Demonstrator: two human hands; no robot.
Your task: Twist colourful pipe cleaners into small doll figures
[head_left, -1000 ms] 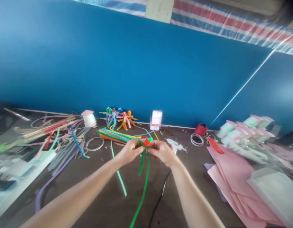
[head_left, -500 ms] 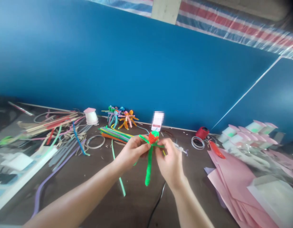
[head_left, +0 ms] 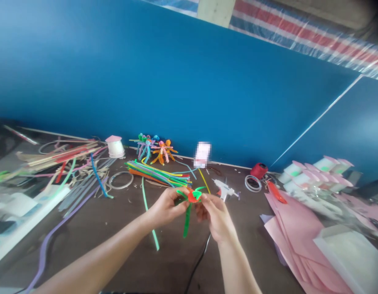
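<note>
Between my two hands is a small pipe-cleaner figure with a red-orange and green top and a green stem hanging down. My left hand pinches it from the left, where a green piece sticks out past the fingers. From the right, my right hand has thumb and fingers closed at the green part of its top. Just beyond the hands lies a bundle of coloured pipe cleaners. A white glue gun rests on the table behind my right hand.
Finished pipe-cleaner figures stand by the blue wall, near a phone. Wire rings, loose strips and a power strip are on the left. Pink sheets, red-handled scissors and pink-topped cups are on the right.
The figure's top has tipped, and its green part now points right. Both hands have come slightly lower, and the right hand has shifted its fingers to the top. The glue gun shows more fully.
</note>
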